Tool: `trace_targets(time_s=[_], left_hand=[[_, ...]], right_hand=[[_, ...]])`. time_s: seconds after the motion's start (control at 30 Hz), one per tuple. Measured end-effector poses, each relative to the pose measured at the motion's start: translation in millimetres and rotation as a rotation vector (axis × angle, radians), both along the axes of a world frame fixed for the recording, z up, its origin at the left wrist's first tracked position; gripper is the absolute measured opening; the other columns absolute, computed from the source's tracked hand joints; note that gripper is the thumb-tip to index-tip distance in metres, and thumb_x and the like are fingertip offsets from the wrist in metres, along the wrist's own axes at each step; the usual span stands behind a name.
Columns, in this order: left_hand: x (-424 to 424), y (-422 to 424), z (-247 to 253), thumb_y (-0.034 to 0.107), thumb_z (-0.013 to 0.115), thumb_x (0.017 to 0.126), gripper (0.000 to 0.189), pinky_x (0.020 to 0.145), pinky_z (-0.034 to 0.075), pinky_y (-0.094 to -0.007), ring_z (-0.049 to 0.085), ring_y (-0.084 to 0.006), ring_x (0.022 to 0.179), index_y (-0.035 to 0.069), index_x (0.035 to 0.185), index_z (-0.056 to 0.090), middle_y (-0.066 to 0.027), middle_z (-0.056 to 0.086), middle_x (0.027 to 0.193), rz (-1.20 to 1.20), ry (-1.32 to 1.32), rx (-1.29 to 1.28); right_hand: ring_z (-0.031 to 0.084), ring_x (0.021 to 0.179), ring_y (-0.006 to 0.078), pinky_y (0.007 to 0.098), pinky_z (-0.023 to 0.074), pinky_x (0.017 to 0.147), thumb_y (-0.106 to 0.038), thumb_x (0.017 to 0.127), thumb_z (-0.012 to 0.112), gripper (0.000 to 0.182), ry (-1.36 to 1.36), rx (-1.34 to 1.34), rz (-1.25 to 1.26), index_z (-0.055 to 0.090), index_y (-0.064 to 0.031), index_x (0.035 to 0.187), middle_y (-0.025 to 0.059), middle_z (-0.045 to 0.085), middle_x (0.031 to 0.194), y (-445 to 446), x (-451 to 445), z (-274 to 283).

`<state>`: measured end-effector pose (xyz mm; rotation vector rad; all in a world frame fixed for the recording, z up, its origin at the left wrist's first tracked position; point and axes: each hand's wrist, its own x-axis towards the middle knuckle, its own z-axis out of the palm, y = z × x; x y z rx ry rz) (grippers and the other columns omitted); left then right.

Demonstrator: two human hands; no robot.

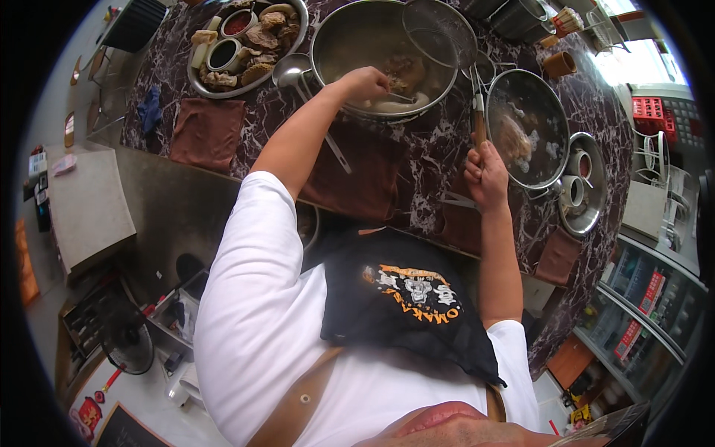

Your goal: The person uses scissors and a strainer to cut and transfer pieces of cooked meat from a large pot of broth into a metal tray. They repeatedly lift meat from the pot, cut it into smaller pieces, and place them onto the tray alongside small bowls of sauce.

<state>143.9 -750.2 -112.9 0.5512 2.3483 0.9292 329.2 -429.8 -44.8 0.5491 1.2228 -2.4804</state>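
Observation:
My left hand [363, 85] is closed on a thin metal utensil [403, 98] over the near side of a large steel pot [453, 92]. Cloudy broth fills this pot, with a brownish lump and a pale, tube-like piece of food [396, 106] near the utensil's tip. At the right, my right hand [487, 173] grips the wooden handle [479, 125] of a round wire-mesh strainer [441, 31]. The strainer's mesh is tilted over the big pot's right side. Beside my right hand stands a smaller steel pot [565, 120] holding liquid, foam and a pale chunk of food.
A steel ladle [290, 70] lies left of the big pot. Farther left is an oval steel tray [192, 72] of cooked pieces and sauce cups. Another tray [600, 193] sits at the right. Brown cloths [206, 134] and scissors [459, 200] lie on the marbled table [427, 195].

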Motion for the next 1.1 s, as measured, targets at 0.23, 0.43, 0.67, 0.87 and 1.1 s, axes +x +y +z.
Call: trace_targets(time_s=[0.23,0.43,0.67,0.87,1.1], left_hand=[[1,-17,-16,0.018,0.067,0.087,0.028,0.082,0.050,-0.0275,0.064,-0.0123,0.088,0.002,0.109,0.072,-0.0043,0.072,0.094,0.172,-0.157,0.427],[20,-20,10,0.017,0.067,0.089,0.023,0.059,0.041,-0.0184,0.051,-0.0013,0.068,0.005,0.107,0.072,0.0052,0.065,0.084,0.376,-0.265,0.699],[63,-54,43,0.009,0.063,0.093,0.019,0.067,0.040,-0.0191,0.051,-0.0031,0.075,0.003,0.109,0.071,0.0033,0.065,0.088,0.569,-0.066,0.904],[154,-116,64,0.007,0.062,0.094,0.017,0.051,0.030,-0.0173,0.044,-0.0005,0.063,0.005,0.107,0.072,0.0023,0.067,0.088,0.870,0.122,1.194],[343,-181,71,0.008,0.063,0.092,0.019,0.049,0.026,-0.0180,0.039,-0.0005,0.058,0.000,0.108,0.070,0.0016,0.066,0.083,1.370,0.393,0.919]], right_hand=[[0.036,0.056,0.0035,0.0172,0.0322,0.048,-0.025,0.105,0.044,0.031,-0.001,-0.019,-0.046,0.049,-0.0049,0.129,-0.0007,0.043,0.080,-9,2,16],[0.036,0.057,0.0040,0.0172,0.0319,0.048,-0.027,0.105,0.044,0.035,0.039,-0.081,-0.042,0.047,-0.0045,0.133,-0.0008,0.043,0.080,-2,-4,23],[0.036,0.057,0.0044,0.0184,0.0320,0.048,-0.026,0.106,0.043,0.036,0.033,-0.157,0.007,0.046,-0.0033,0.133,-0.0007,0.042,0.080,3,-17,15],[0.036,0.057,0.0054,0.0193,0.0317,0.047,-0.025,0.106,0.043,0.035,0.022,-0.204,0.100,0.046,-0.0016,0.131,-0.0009,0.041,0.080,9,-31,-6],[0.038,0.058,0.0061,0.0201,0.0312,0.049,-0.026,0.106,0.043,0.043,0.044,-0.341,0.288,0.042,0.0049,0.137,0.0007,0.042,0.081,9,-38,-17]])
